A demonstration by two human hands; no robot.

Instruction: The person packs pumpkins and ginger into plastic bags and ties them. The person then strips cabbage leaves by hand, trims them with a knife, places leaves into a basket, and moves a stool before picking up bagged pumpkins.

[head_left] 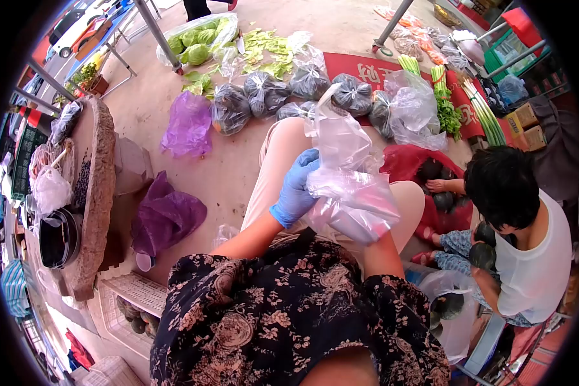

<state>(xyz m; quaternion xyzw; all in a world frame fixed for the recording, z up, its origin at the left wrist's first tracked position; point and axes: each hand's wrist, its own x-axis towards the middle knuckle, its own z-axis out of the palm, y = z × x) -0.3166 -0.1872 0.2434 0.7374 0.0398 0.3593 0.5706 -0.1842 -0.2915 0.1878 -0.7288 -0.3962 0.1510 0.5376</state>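
The left hand [296,186], gloved in blue, has its fingers curled closed on a clear plastic bag [344,145], held up in front of the body; the right hand [365,222] is covered by the same plastic, so how far open it is I cannot tell; to the right, a co-worker [527,238] in a white top reaches into a red bag [399,161] of dark round produce; on the left lie a dark purple bag [167,215], nearer, and a lighter purple bag [188,125], farther off; near left stands a pale crate [135,289]; ahead runs a row of filled bags [264,93]; beyond them, far left, are green cabbages [199,48] beside loose leaves [270,51]; far right, bunches of green stalks [444,96] lie along a red mat [357,71].
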